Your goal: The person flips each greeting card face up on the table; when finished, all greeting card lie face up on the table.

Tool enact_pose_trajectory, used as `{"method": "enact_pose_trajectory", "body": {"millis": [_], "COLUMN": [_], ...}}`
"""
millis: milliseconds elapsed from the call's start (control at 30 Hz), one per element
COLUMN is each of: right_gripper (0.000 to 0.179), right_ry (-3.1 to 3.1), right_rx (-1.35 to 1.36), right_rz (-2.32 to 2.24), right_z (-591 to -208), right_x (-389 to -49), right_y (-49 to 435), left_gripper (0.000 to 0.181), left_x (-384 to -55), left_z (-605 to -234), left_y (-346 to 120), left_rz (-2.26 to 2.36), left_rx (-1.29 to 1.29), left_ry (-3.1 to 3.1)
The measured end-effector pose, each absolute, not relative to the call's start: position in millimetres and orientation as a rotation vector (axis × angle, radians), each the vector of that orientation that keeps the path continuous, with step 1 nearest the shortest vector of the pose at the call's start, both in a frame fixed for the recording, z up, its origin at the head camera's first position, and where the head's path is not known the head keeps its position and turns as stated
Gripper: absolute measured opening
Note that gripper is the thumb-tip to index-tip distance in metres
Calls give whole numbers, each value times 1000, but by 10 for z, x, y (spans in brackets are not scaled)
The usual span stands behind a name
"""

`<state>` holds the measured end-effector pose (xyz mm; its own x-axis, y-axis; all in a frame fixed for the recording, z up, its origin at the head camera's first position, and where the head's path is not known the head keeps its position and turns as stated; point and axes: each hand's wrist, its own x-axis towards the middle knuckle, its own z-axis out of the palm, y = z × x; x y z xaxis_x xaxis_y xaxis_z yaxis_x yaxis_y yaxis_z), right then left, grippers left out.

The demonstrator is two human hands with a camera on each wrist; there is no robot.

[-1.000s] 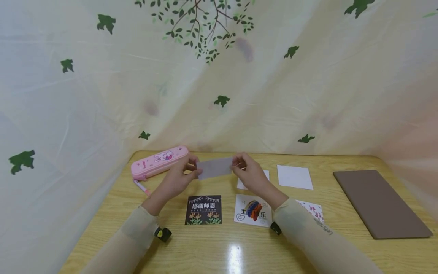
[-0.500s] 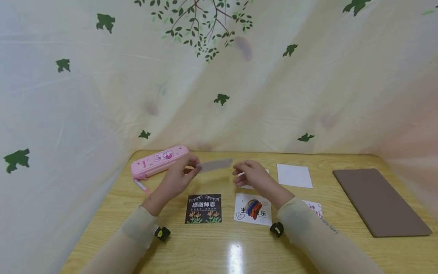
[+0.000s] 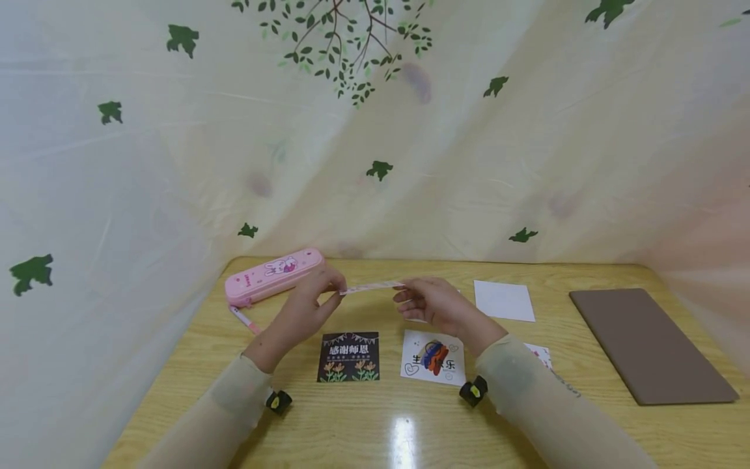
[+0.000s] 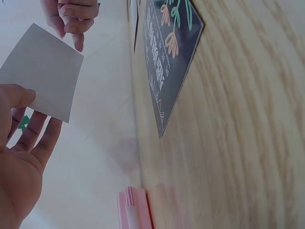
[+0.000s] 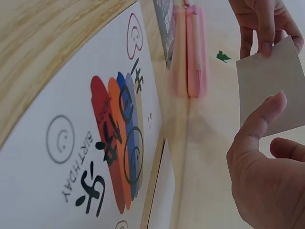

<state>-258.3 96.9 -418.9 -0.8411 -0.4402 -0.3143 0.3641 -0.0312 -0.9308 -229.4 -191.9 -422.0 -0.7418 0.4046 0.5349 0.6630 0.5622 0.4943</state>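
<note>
In the head view my left hand pinches one end of a card, held above the table and seen nearly edge-on. The left wrist view shows its plain grey side, with the left thumb on that face and fingers behind. My right hand is beside the card's other end, fingers loosely bent; in the left wrist view a fingertip is close to a corner, and contact is hard to tell. Below the hands lie a black card with white writing and flowers, and a white birthday card with coloured strokes.
A pink pencil case lies at the back left, a pen in front of it. A blank white card lies at the back; another is mostly hidden by the right hand. The right sleeve partly covers a floral card. A brown board lies right.
The right hand has let go of the card's right end and stays close to it. The card, still in the left hand, has tilted from showing its face to nearly edge-on.
</note>
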Motion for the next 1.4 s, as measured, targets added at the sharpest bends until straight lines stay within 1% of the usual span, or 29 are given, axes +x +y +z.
{"method": "enact_pose_trajectory", "body": {"millis": [133, 367, 667, 967, 1400], "right_gripper": [38, 46, 46, 45, 46], "right_ry": [1655, 1668, 1681, 1721, 1743], "right_rx": [-61, -72, -73, -104, -25], "right_rz": [-1961, -1953, -1959, -1941, -1934], "right_z": [-4176, -4172, -4144, -4180, -4216], "right_x": [-2584, -2585, -2586, -2592, -2605], "right_y": [977, 994, 999, 1007, 991], "left_gripper": [17, 17, 17, 19, 18], "left_x": [-2269, -2253, -2244, -2246, -2256], "left_z": [-4225, -4246, -4238, -4259, -4302], "left_y": [-1914, -1913, -1912, -1921, -1961], "left_rz": [-888, -805, -741, -737, -748], "left_rx": [-898, -930, -957, -1014, -1048], "left_ry": [-2446, -2441, -2447, -2436, -2443]}}
